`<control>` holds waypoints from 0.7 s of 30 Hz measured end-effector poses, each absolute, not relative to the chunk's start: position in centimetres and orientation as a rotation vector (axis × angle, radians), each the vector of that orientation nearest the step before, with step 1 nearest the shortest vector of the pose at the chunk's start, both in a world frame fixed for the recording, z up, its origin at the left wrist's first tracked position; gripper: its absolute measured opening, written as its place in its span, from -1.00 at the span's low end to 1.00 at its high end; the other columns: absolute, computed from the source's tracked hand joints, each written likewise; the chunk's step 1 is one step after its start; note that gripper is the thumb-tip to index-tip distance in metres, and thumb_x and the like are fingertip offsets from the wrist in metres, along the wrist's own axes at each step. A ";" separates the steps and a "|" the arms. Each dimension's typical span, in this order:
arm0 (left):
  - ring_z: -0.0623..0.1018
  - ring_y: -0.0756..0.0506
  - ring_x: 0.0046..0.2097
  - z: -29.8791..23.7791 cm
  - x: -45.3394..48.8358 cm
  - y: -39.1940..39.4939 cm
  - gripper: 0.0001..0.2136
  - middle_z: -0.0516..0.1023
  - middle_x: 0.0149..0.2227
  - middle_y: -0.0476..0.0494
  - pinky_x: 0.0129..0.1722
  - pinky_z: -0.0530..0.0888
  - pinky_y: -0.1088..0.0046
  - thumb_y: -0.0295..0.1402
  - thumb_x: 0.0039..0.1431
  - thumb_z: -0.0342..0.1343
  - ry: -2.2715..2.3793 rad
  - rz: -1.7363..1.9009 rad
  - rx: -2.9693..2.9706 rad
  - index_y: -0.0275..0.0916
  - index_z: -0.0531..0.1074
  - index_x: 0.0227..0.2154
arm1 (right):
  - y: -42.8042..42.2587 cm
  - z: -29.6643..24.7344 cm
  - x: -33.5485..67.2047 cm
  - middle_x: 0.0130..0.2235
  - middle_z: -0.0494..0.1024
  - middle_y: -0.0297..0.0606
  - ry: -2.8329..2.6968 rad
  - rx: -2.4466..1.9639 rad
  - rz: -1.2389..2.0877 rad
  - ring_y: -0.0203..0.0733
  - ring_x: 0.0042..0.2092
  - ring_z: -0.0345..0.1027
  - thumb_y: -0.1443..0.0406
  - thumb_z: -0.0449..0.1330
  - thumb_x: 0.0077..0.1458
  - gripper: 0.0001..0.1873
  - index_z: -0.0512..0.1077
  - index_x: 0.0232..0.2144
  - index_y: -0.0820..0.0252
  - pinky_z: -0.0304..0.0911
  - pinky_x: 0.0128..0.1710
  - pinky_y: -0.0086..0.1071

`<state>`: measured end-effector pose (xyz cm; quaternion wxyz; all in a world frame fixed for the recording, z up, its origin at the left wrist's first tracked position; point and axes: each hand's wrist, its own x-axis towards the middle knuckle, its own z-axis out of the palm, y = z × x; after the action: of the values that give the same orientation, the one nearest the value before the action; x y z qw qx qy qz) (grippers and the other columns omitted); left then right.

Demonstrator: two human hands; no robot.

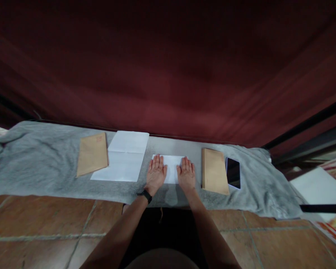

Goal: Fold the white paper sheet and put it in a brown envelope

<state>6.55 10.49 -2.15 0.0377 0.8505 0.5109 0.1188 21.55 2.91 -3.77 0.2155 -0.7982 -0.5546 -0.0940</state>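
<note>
A small white sheet of paper [171, 170], perhaps folded, lies in front of me on the grey cloth [184, 144]. My left hand [156, 172] rests flat on its left end, palm down, fingers stretched away from me. On the right end my right hand [186, 173] lies the same way, its thumb pointing inward. A bare strip of the paper shows between both hands. To the left, larger white sheets [126, 157] with a crease across them lie flat. A brown envelope [93, 154] overlaps their left edge. Right of my right hand sits a stack of brown envelopes [215, 171].
Beside the envelope stack lies a phone [233, 173] with a dark screen. A dark red curtain-like surface [168, 93] rises along the far edge of the cloth. Brown floor tiles [44, 220] show below the near edge, and a white panel [322, 186] stands at far right.
</note>
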 end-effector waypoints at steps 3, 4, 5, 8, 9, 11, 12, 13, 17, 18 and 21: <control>0.06 -0.23 0.45 -2.1 6.7 10.6 -0.43 0.14 0.39 -0.40 0.41 0.03 0.08 -0.25 0.40 -0.26 1.621 0.396 2.573 -0.49 0.12 0.35 | 2.5 -3.8 21.8 0.33 0.26 0.14 -1.525 -2.212 -0.292 0.09 0.33 0.16 0.17 -0.16 0.43 -0.40 0.16 0.34 0.45 0.04 0.30 0.03; 0.08 -0.24 0.44 -2.0 6.7 10.6 -0.43 0.16 0.38 -0.40 0.41 0.04 0.06 -0.25 0.40 -0.26 1.640 0.410 2.561 -0.49 0.13 0.35 | 2.5 -3.7 21.8 0.33 0.26 0.14 -1.523 -2.219 -0.294 0.10 0.33 0.16 0.17 -0.15 0.43 -0.40 0.17 0.33 0.46 0.04 0.31 0.04; 0.09 -0.25 0.44 -1.9 6.8 10.6 -0.44 0.18 0.38 -0.41 0.41 0.04 0.05 -0.25 0.40 -0.26 1.660 0.427 2.548 -0.49 0.14 0.34 | 2.4 -3.7 21.8 0.33 0.25 0.14 -1.522 -2.229 -0.293 0.11 0.33 0.16 0.17 -0.15 0.43 -0.40 0.18 0.33 0.48 0.03 0.31 0.04; 0.12 -0.25 0.43 -1.5 7.4 10.2 -0.44 0.17 0.38 -0.42 0.41 0.06 0.06 -0.27 0.41 -0.27 1.640 0.450 2.550 -0.51 0.15 0.33 | 2.4 -3.4 21.7 0.34 0.23 0.15 -1.523 -2.256 -0.274 0.11 0.34 0.15 0.18 -0.15 0.43 -0.40 0.17 0.33 0.49 0.01 0.32 0.04; 0.11 -0.24 0.43 -1.4 7.7 10.0 -0.45 0.16 0.39 -0.41 0.41 0.07 0.07 -0.28 0.41 -0.28 1.593 0.445 2.570 -0.51 0.14 0.34 | 2.4 -3.3 21.6 0.34 0.23 0.16 -1.524 -2.261 -0.266 0.10 0.34 0.15 0.19 -0.15 0.43 -0.40 0.16 0.33 0.50 0.01 0.32 0.04; 0.10 -0.21 0.44 -1.2 8.4 9.4 -0.46 0.13 0.40 -0.36 0.41 0.09 0.11 -0.29 0.42 -0.29 1.435 0.417 2.635 -0.49 0.13 0.35 | 2.4 -3.0 21.5 0.35 0.22 0.16 -1.525 -2.274 -0.249 0.10 0.35 0.13 0.19 -0.14 0.42 -0.40 0.15 0.34 0.50 -0.01 0.33 0.03; 0.09 -0.19 0.44 -1.2 8.8 9.0 -0.46 0.14 0.40 -0.33 0.41 0.09 0.13 -0.29 0.43 -0.29 1.347 0.400 2.668 -0.46 0.14 0.35 | 2.4 -2.9 21.5 0.35 0.22 0.15 -1.526 -2.283 -0.238 0.09 0.35 0.12 0.19 -0.14 0.42 -0.40 0.15 0.34 0.49 -0.02 0.33 0.03; 0.09 -0.18 0.44 -1.2 9.2 8.8 -0.47 0.14 0.40 -0.30 0.41 0.09 0.14 -0.28 0.43 -0.30 1.268 0.381 2.695 -0.44 0.14 0.35 | 2.3 -2.7 21.4 0.36 0.20 0.14 -1.529 -2.292 -0.225 0.09 0.36 0.11 0.20 -0.14 0.41 -0.40 0.15 0.34 0.49 -0.02 0.34 0.02; 0.10 -0.15 0.44 -1.2 10.3 8.3 -0.47 0.18 0.39 -0.23 0.41 0.10 0.16 -0.24 0.45 -0.33 1.149 0.335 2.723 -0.37 0.19 0.34 | 2.2 -2.4 21.3 0.38 0.16 0.12 -1.548 -2.310 -0.190 0.10 0.37 0.09 0.26 -0.14 0.39 -0.41 0.15 0.35 0.49 -0.04 0.34 0.02; 0.10 -0.16 0.44 -1.2 10.4 8.4 -0.47 0.17 0.40 -0.24 0.41 0.10 0.15 -0.23 0.45 -0.33 1.165 0.337 2.719 -0.38 0.19 0.34 | 2.2 -2.4 21.4 0.38 0.17 0.12 -1.551 -2.306 -0.194 0.11 0.36 0.09 0.26 -0.14 0.39 -0.41 0.15 0.34 0.50 -0.04 0.34 0.03; 0.09 -0.18 0.44 -1.3 10.1 9.0 -0.44 0.15 0.39 -0.29 0.41 0.10 0.13 -0.17 0.45 -0.31 1.228 0.353 2.711 -0.40 0.17 0.34 | 2.2 -2.5 21.4 0.36 0.20 0.13 -1.535 -2.280 -0.221 0.12 0.36 0.11 0.23 -0.13 0.40 -0.41 0.15 0.34 0.48 -0.02 0.34 0.04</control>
<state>10.06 9.03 -1.34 0.0725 0.9022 0.4086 0.1175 21.39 2.25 -2.54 0.1909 -0.8118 -0.5463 -0.0786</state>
